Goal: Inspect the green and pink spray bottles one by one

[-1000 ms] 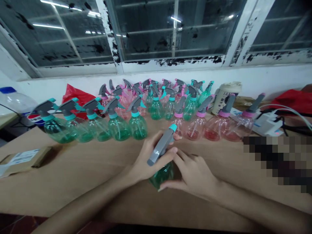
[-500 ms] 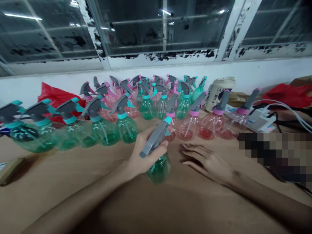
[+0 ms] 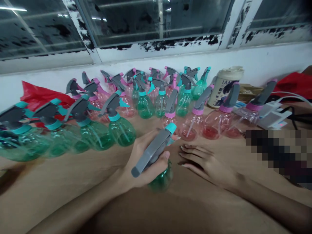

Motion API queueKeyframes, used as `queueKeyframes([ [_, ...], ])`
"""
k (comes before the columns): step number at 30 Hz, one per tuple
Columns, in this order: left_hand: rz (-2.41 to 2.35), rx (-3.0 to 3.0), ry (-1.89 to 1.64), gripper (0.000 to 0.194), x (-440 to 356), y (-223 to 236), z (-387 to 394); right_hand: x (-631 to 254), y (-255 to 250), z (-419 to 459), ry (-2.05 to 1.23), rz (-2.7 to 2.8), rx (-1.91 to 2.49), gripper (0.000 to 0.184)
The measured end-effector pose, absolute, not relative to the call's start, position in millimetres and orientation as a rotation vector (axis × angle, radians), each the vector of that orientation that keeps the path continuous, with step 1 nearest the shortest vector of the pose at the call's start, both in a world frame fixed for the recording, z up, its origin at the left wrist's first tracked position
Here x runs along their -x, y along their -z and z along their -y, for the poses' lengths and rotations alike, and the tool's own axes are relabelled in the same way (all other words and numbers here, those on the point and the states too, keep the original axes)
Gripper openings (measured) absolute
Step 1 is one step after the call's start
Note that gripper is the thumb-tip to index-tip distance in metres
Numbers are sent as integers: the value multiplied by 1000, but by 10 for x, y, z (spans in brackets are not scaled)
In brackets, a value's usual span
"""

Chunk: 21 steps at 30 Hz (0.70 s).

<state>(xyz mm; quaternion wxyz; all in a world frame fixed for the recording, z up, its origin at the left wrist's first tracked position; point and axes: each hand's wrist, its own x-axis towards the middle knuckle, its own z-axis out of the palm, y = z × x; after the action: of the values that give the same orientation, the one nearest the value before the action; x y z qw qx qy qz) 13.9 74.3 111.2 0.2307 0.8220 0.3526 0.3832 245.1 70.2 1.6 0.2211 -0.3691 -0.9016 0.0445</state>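
My left hand (image 3: pixel 148 162) is wrapped round the neck of a green spray bottle (image 3: pixel 161 182) with a grey head and a turquoise nozzle. The head points away from me and to the right; the palm and fingers hide the collar. To the right, my right hand (image 3: pixel 204 161) lies on the table with its fingers stretched out, holding nothing. Beyond it stand pink spray bottles (image 3: pixel 190 128) in a row, with grey heads and pink collars. Green spray bottles (image 3: pixel 122 131) with turquoise collars line up at the left.
Several more pink and green bottles crowd the back by the wall (image 3: pixel 73 73). A cream paper cup (image 3: pixel 225 87) stands behind the right row, near white charger plugs (image 3: pixel 275 113) with cables. Red plastic bags (image 3: pixel 39 97) lie at both sides on the brown table (image 3: pixel 73 182).
The view has moved closer and tilted down. The bottle in my left hand leans more toward me, its head lower and nearer. My right hand stays almost in place on the table.
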Motion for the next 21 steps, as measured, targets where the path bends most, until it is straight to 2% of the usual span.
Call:
queueKeyframes([
  [11, -1002, -2145, -994, 9, -107, -1120, -770, -2479, -3, -709, -265, 2467, 1068, 29],
  [18, -1009, -2136, -1013, 5, -96, -1121, -765, -2482, -10, -713, -312, 2437, 1062, 31],
  [21, -1014, -2070, -1026, 11, -95, -1123, -785, -2484, -8, -715, -326, 2421, 1086, 33],
])
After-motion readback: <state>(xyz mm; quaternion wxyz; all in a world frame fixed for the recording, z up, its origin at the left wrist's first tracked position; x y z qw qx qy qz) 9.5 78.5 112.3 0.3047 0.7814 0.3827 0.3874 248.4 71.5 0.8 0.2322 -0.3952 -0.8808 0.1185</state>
